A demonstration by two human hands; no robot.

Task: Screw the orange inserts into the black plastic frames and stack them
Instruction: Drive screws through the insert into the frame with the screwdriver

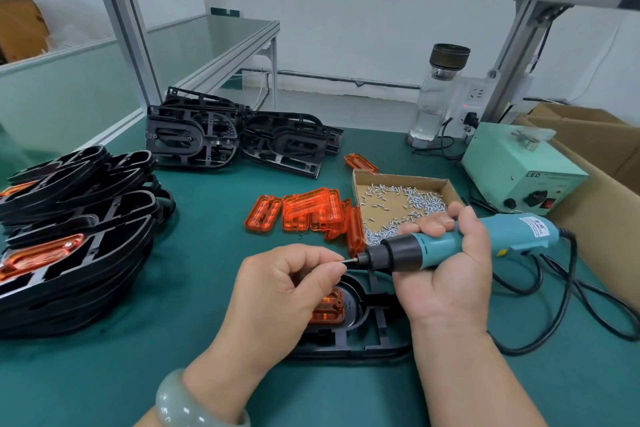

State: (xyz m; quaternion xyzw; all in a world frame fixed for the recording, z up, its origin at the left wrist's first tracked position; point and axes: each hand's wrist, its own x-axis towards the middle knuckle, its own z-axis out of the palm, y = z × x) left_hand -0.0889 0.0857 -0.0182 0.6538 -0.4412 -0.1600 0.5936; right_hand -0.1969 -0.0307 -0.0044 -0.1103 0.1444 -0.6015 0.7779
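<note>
A black plastic frame [363, 340] lies on the green mat under my hands, with an orange insert [327, 310] seated in it. My right hand [446, 267] grips a teal electric screwdriver [433, 248], held level with its bit pointing left. My left hand [287, 284] pinches a small screw at the bit's tip, just above the frame. Loose orange inserts [311, 210] lie in a pile behind. A stack of frames fitted with inserts [72, 239] stands at the left.
A cardboard tray of screws [401, 199] sits behind my right hand. Bare black frames [239, 137] lie at the back. A green power box [519, 173], a glass bottle [436, 97] and a cardboard box [595, 146] stand at the right. The screwdriver's black cable [568, 295] loops over the mat.
</note>
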